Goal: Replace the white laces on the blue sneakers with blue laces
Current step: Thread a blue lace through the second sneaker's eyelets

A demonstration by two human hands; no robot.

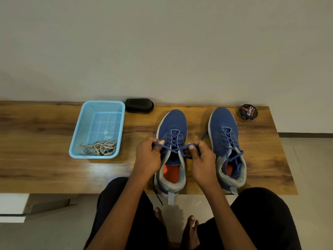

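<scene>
1. Right now both hands are sitting over the throat of the left sneaker point(172, 141), w/ the blue lace point(175, 150) crossing itself directly between them; that crossing point is what the next move turns on.
2. The left hand point(147, 156) is pinching one lace end w/ curled fingers; the strand is running from its fingertips toward the right hand, i.e. inward and slightly down to the cross.
3. The right hand point(201, 159) is pinching the other end likewise, fingers curled round it; its strand is heading inward toward the left hand.
4. The sneaker's long axis is pointing straight away from the hands, toe far, heel nearest the wrists. The lace ends are lying across that axis, so pull is going sideways, each hand outward.
5. Both hands are about equally near the cross; neither looks favoured.
6. Judgement: the lace is thru the eyelets on this shoe, so a knot is prob. being started; it needs even tension on both sides.
7. The right sneaker point(226, 147) is lying just beyond the right hand's outer side, already laced blue, ends loose.
8. The white laces point(100, 147) are heaped in the blue basket point(75, 141), well out past the left hand.
9. Both forearms are angling in from the body, wrists raised over the heel collar.
</scene>
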